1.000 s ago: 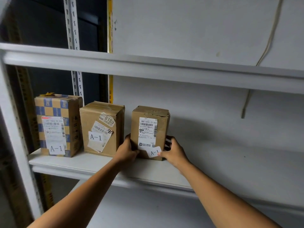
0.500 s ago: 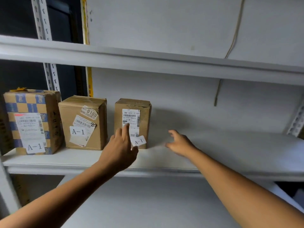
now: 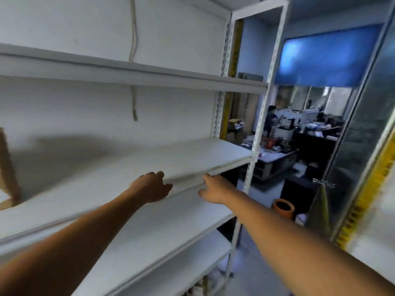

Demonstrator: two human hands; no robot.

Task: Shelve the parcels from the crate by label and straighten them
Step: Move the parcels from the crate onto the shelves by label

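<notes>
1. Head view's pretty smeared: our left hand (image 3: 150, 190) and right hand (image 3: 213, 190) hover loosely spread, empty, at the shelf (image 3: 192, 154) front edge.
2. Only a cut-off brown parcel (image 3: 8, 167) sliver shows at the shelf's far left end; we can't read its label.

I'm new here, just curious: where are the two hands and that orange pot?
left hand (image 3: 150, 189), head view, back of the hand
right hand (image 3: 215, 190), head view, back of the hand
orange pot (image 3: 283, 209), head view, outer wall
</notes>
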